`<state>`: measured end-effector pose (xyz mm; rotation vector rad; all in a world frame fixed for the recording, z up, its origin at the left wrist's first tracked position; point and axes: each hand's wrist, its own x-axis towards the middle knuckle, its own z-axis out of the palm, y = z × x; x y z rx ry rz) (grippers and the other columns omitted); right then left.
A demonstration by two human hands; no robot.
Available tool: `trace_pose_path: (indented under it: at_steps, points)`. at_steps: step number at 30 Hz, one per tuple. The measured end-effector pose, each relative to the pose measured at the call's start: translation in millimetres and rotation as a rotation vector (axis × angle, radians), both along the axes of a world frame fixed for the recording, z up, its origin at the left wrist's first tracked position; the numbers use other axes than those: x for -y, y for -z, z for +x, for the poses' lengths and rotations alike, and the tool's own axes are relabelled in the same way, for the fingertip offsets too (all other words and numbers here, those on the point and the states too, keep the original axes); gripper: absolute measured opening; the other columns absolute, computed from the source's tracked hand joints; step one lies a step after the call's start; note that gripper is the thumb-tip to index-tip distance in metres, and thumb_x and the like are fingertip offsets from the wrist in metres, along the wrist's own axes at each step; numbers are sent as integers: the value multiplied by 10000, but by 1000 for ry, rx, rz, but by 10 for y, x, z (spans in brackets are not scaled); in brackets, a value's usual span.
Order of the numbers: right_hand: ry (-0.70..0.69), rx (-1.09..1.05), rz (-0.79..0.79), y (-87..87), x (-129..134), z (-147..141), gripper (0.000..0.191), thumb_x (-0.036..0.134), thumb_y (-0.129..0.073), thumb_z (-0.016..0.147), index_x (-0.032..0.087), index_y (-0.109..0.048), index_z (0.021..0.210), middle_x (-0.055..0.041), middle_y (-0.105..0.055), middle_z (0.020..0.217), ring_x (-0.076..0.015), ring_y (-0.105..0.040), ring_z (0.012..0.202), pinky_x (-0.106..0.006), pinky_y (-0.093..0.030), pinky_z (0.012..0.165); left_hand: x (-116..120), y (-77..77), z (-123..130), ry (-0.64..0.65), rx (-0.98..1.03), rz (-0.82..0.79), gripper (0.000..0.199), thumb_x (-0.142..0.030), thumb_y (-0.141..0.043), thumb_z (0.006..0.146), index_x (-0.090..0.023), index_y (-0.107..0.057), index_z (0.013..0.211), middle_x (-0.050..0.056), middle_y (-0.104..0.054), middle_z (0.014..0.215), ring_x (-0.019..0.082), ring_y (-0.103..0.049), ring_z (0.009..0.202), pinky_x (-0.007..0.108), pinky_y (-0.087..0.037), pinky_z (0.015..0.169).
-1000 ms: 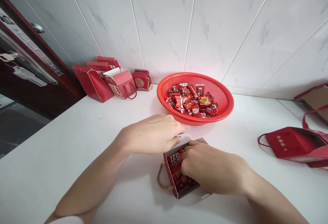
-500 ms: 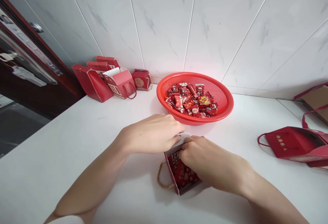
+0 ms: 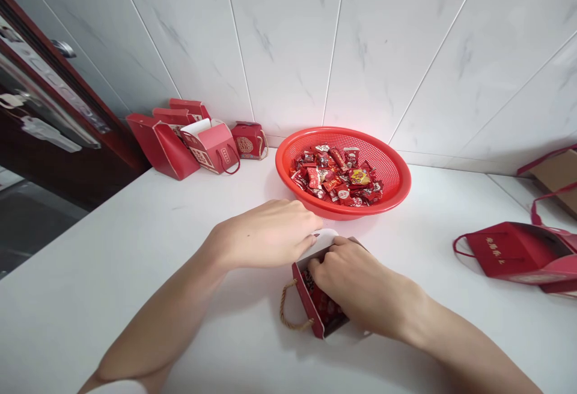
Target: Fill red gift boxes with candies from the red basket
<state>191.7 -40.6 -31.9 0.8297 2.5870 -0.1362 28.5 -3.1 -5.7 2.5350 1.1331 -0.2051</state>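
In the head view, the two hands are apart but close together, with a small red box (image 3: 308, 301) between and below them on the white surface (image 3: 216, 352). The right hand (image 3: 356, 280) reaches in through the box's mouth; its fingertips are hidden, so I cannot tell whether they press on, pinch or merely touch the wrapped packets (image 3: 328, 309) inside. The left hand (image 3: 270, 235) has its fingers curled at the box's far left corner, its thumb by a pale flap (image 3: 323, 239). Whether it grips that flap cannot be made out, but its place there probably keeps the flap back and the box steady, leaving the mouth free for the right hand. The rope handle (image 3: 283, 307) sticks out below the left hand, outside the box, so it does not cross the mouth.

Just beyond both hands stands a red basket (image 3: 392, 178) holding more packets (image 3: 340, 181), seemingly set there to be within easy reach of either hand. Beyond the left hand, toward the wall, are red folded cartons (image 3: 166, 148), a box with a cord handle (image 3: 211, 151) and a small closed box (image 3: 247, 142), well apart from the hands. A red bag (image 3: 500, 253) lies on its side, well to the right of the right hand.
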Motion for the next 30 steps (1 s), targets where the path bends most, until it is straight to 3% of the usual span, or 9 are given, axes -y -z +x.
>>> trace_pose_path:
  at_steps: [6, 13, 22, 26, 30]
  points:
    - [-24, -215, 43, -63, -43, 289, 227, -50, -609, 783, 161, -654, 856, -64, -698, 817, -204, -653, 708, -293, -353, 597, -12, -1, -5, -3, -35, -13, 294, -147, -472, 908, -213, -364, 643, -12, -442, 575, 149, -349, 502, 341, -217, 550]
    - [90, -349, 115, -95, -43, 531, 289, -94, -523, 782, 178, -608, 833, -11, -630, 734, -157, -569, 631, -282, -332, 595, -8, -14, 1, -2, -37, -4, 307, -185, -453, 939, -213, -368, 646, -10, -452, 579, 148, -367, 503, 338, -235, 542]
    - [197, -412, 143, -202, -138, 745, 136, 70, -633, 865, 205, -640, 870, -15, -657, 801, -160, -591, 674, -281, -352, 587, -16, -31, -81, -39, -11, -10, 288, -216, -483, 961, -213, -421, 680, 0, -487, 611, 170, -447, 564, 320, -259, 551]
    - [257, -376, 94, -214, -180, 772, 133, 96, -682, 859, 223, -661, 890, 8, -679, 804, -161, -593, 671, -282, -356, 577, -26, -63, -122, -53, -3, -9, 235, -209, -469, 969, -211, -469, 734, 6, -536, 663, 180, -514, 629, 313, -282, 568]
    - [281, -359, 38, -249, -204, 796, 96, 180, -698, 892, 231, -691, 973, -9, -721, 899, -194, -656, 782, -300, -426, 645, -24, -111, -148, -77, 52, -34, 163, -253, -484, 981, -211, -577, 853, 6, -617, 752, 178, -572, 683, 300, -323, 591]
